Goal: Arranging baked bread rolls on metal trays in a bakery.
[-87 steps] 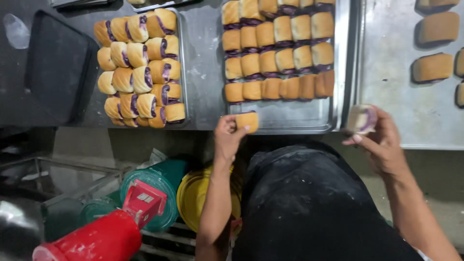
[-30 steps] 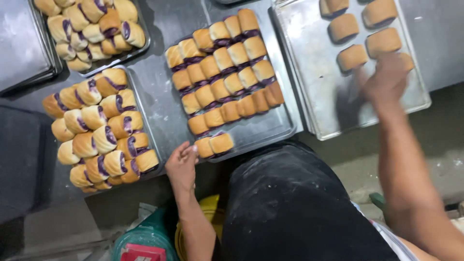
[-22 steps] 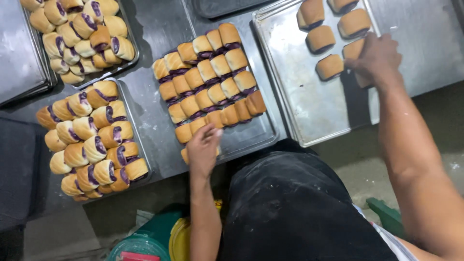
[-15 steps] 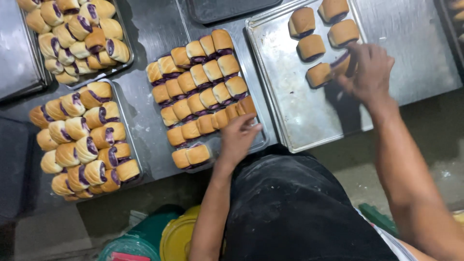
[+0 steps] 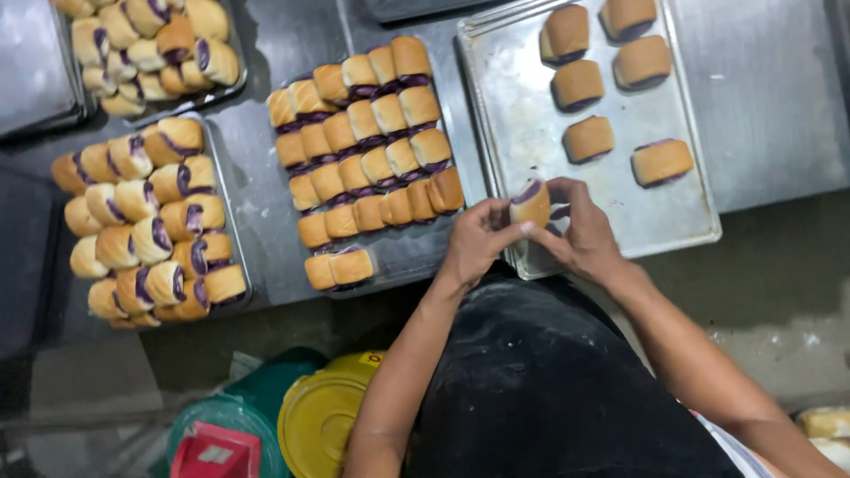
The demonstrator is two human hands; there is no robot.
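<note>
— Starting closest in, what sits below the table edge?

— A dark apron [image 5: 549, 381] fills the lower middle, and to its left stand a yellow lidded bucket [image 5: 323, 425], a green one [image 5: 226, 425] and something red [image 5: 217, 451].

— And the hands?

— Both meet over the near corner of the right-hand steel tray [image 5: 682, 221]. The left hand [image 5: 474, 243] and the right hand [image 5: 580, 230] are each curled partway closed, fingertips pinched on one bread roll [image 5: 531, 202] held between them, just above the tray's rim.

— How does that roll look?

— Golden-tan crust, small and rounded, with a purple filling showing at its upper end.

— What lies beyond it?

— On the same tray, six rolls [image 5: 589, 137] of the same kind sit well apart from one another. Left of the hands, a middle tray [image 5: 403, 257] carries tight rows of rolls [image 5: 367, 150], purple seams between them, with two set apart [image 5: 341, 268] at the near end. Farther left, another tray holds a heap of rolls [image 5: 146, 221] with purple swirls on their ends, and at the far top left a further pile [image 5: 150, 49] sits near the frame edge.
</note>
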